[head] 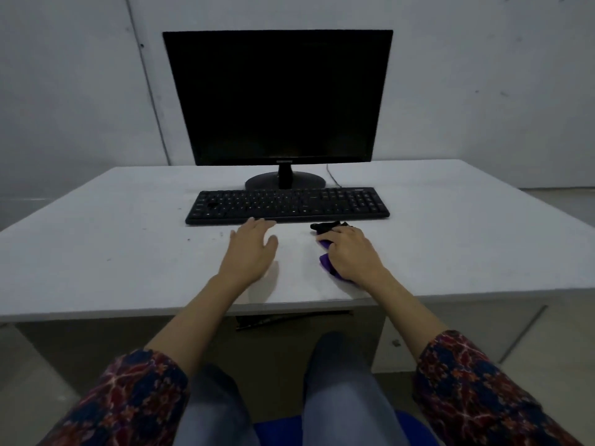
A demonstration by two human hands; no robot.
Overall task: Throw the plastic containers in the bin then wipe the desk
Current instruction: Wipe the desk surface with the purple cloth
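Wiping the worktop (pixel 128 252) looks like my job now: my right hand (pixel 349 252) presses a purple cloth (pixel 326 263) down, fingers bent over it. My left hand (pixel 252 244) lies flat and holds nothing. Next I should rub near the keyboard (pixel 286 204).

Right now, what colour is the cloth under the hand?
The cloth under the right hand is purple with a black part, seen in the head view.

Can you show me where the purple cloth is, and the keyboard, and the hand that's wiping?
purple cloth (pixel 325 263): head view, on the fold showing beside the hand.
keyboard (pixel 286 205): head view, on the middle keys.
right hand (pixel 349 252): head view, on the back of the hand.
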